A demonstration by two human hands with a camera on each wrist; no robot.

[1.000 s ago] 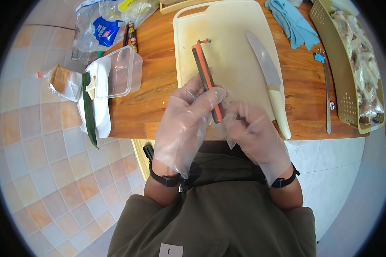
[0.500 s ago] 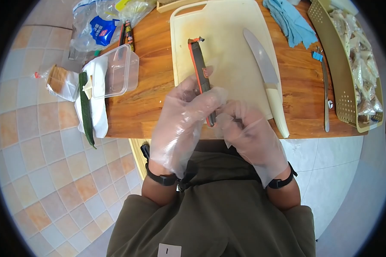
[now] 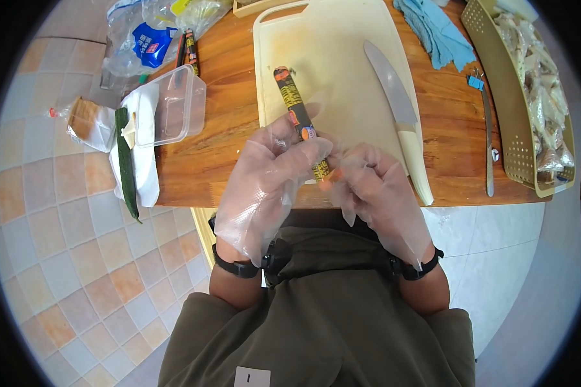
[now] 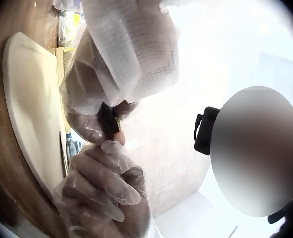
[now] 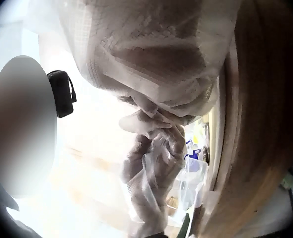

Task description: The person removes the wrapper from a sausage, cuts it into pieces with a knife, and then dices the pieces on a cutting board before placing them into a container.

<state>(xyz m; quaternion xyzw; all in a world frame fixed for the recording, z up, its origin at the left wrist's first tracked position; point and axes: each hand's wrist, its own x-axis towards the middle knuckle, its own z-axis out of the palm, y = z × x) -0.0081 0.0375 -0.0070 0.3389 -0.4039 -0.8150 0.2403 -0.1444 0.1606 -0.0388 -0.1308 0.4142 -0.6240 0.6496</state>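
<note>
A long thin sausage in a black, yellow and red wrapper slants over the near part of the white cutting board. My left hand, in a clear plastic glove, grips it around its lower half. At the near end, pinkish-orange sausage meat shows out of the wrapper. The right hand, gloved the same way, pinches at this near end with thumb and forefinger. In the left wrist view the fingertips of both hands meet at the bare tip, and the right hand has its other fingers curled.
A knife lies on the board's right side. To the left are a clear plastic box, a cucumber and more wrapped sticks. A blue cloth, metal tongs and a basket of bags are at right.
The sausage has been turned about its length, so its yellow-lettered side now faces up. Pinkish-orange meat now shows at its near end. Both hands stay close together there.
</note>
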